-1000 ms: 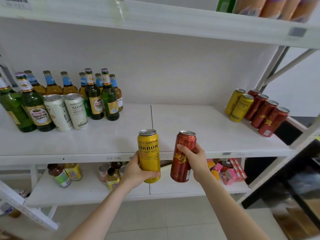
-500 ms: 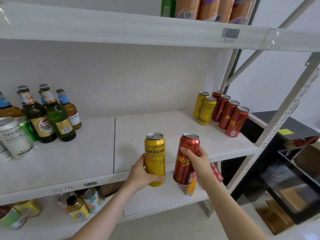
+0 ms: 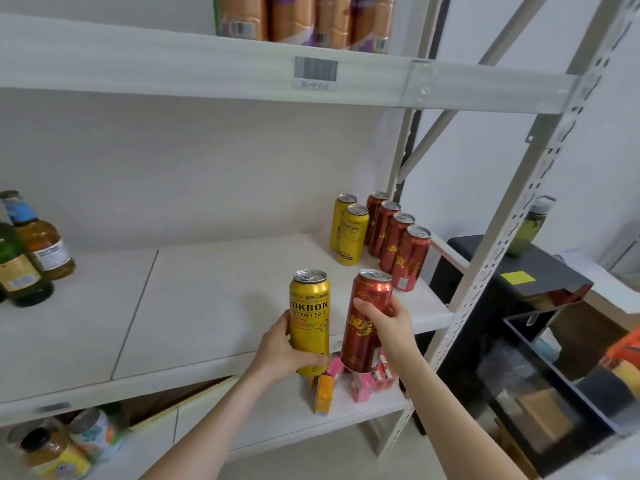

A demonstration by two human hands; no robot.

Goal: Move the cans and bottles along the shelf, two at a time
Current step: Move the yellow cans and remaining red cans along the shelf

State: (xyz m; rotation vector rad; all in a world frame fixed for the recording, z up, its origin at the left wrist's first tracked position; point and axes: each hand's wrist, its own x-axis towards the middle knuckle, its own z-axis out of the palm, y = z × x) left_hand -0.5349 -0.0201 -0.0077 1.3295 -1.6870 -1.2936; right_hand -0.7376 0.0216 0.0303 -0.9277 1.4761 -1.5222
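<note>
My view has swung right: left hand (image 3: pixel 282 351) grips the yellow can (image 3: pixel 309 320), right hand (image 3: pixel 393 323) the red can (image 3: pixel 367 320), nearing the stacked cans (image 3: pixel 381 233).

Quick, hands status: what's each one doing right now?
Left hand: closed around the yellow can, held upright.
Right hand: closed around the red can, tilted slightly.

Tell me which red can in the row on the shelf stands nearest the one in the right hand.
The front red can, last in the row of four at the shelf's right end, closest to the held red can in the right hand.
</note>
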